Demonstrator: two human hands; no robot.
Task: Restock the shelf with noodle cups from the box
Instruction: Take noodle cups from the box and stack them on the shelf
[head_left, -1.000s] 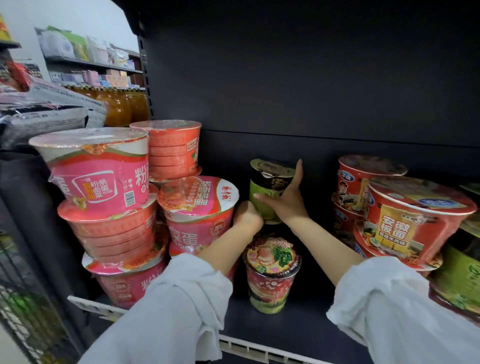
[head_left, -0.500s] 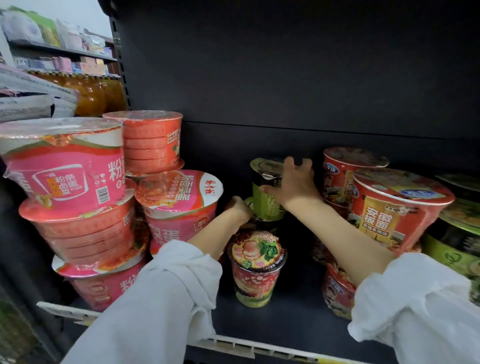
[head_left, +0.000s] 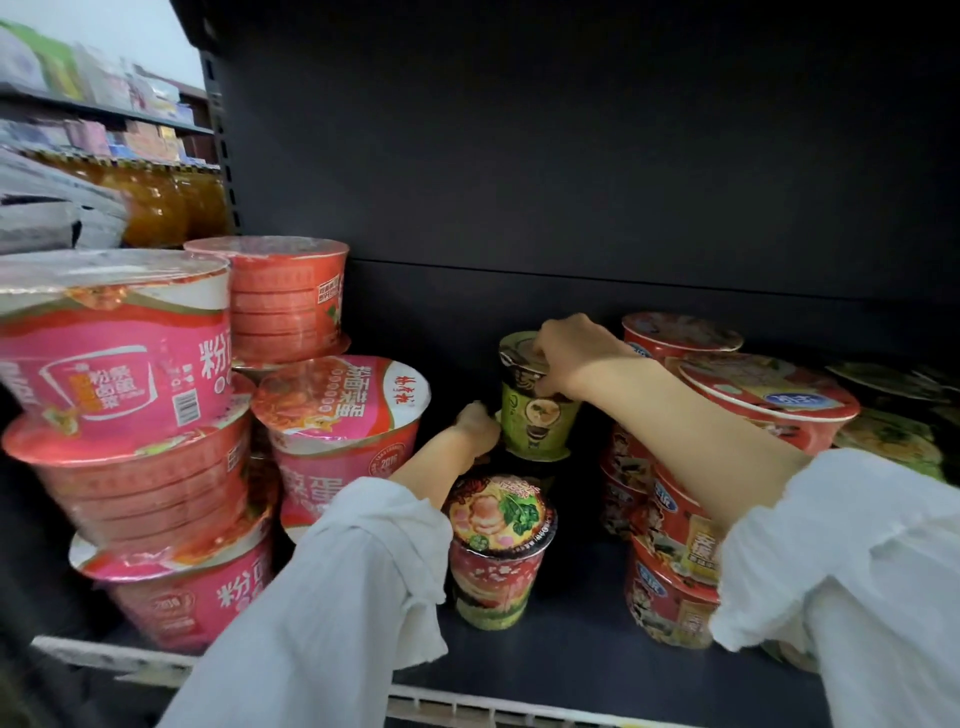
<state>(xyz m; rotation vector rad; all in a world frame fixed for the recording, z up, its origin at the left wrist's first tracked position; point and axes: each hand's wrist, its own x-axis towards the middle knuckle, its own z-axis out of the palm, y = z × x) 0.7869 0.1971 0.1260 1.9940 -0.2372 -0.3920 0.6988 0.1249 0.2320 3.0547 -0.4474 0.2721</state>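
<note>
A green noodle cup (head_left: 537, 415) stands at the back of the dark shelf (head_left: 582, 660), stacked on another cup that is mostly hidden. My right hand (head_left: 571, 356) grips its lid and upper rim from above, fingers curled over the top. My left hand (head_left: 475, 428) reaches in at the lower left of that cup, beside the top of the hidden cup below; its fingers are hidden, so I cannot tell whether it holds anything. In front stands a red cup (head_left: 496, 545) with a picture lid, untouched.
Stacked pink and red noodle bowls (head_left: 119, 415) fill the shelf's left side, with another pink bowl (head_left: 337, 415) beside them. Red bowls (head_left: 727, 415) are piled on the right. The shelf's white front rail (head_left: 467, 706) runs below. Bottles of orange liquid (head_left: 161, 208) stand beyond, upper left.
My right hand moved from the green cup's side, with fingers stretched up, to its top and curled over the lid. The left hand stayed at the lower cup.
</note>
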